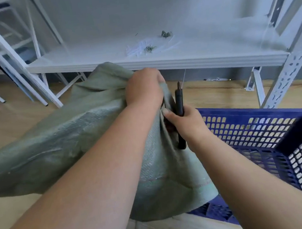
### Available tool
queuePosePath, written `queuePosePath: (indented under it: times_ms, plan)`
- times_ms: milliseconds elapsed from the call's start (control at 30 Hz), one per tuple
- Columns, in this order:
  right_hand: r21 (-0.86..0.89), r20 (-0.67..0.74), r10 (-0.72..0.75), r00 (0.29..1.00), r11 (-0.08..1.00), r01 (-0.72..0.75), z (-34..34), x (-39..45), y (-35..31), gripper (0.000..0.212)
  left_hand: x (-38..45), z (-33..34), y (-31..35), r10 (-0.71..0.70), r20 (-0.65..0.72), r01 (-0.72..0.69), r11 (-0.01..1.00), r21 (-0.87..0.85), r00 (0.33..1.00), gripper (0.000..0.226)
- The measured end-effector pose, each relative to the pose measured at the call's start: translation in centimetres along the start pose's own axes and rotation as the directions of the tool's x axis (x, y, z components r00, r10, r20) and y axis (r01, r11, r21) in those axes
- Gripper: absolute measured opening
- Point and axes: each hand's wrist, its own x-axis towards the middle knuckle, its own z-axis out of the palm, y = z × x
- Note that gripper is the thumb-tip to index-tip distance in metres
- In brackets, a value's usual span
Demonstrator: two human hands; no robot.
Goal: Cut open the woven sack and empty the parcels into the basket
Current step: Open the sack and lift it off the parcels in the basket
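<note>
I see the green woven sack (59, 147) slumped across the wooden floor (219, 95) on the left, its gathered end draped over the near corner of the blue basket (260, 126). My left hand (143, 88) has its grip clenched around a bunch of the sack's fabric, lifting it. My right hand (183, 122) grips a slim black cutter (179, 101), tip pointing up, thumb pressed against the sack just beside it. A thin white thread (183, 76) runs up from the tip. Behind, a white shelf (215, 54) carries a heap of loose white and green thread scraps (148, 46). Parcels I can't make out.
</note>
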Motion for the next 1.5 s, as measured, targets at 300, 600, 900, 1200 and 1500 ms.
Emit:
queuePosePath:
  times_ms: [300,600,900,1200,1500]
  plan:
    - [0.302,-0.104,0.437,0.894,0.87,-0.39,0.3,6.4,2.5,0.02,-3.6,-5.4,-1.4,-0.16,0.31,0.017,0.909,0.417,0.937,0.079]
    - [0.435,-0.095,0.51,0.855,0.794,-0.425,0.5,8.0,4.4,0.029,-5.5,-5.0,-11.0,-0.519,0.161,0.329,0.721,0.609,0.839,0.048]
    - [0.4,-0.071,0.567,0.821,0.77,-0.497,-1.4,9.1,6.5,0.026,0.1,-3.5,-7.1,-0.28,-0.228,0.31,0.944,0.111,0.933,0.029]
    - [0.121,-0.229,0.562,0.795,0.826,-0.55,-1.1,6.2,4.0,0.02,1.2,-4.3,-2.6,-0.267,-0.041,0.269,0.961,0.057,0.963,0.024]
    - [-0.404,-0.285,0.297,0.912,0.825,-0.395,-1.2,-1.8,-7.9,0.034,1.9,-12.2,1.4,-0.288,0.22,0.29,0.957,0.025,0.932,0.025]
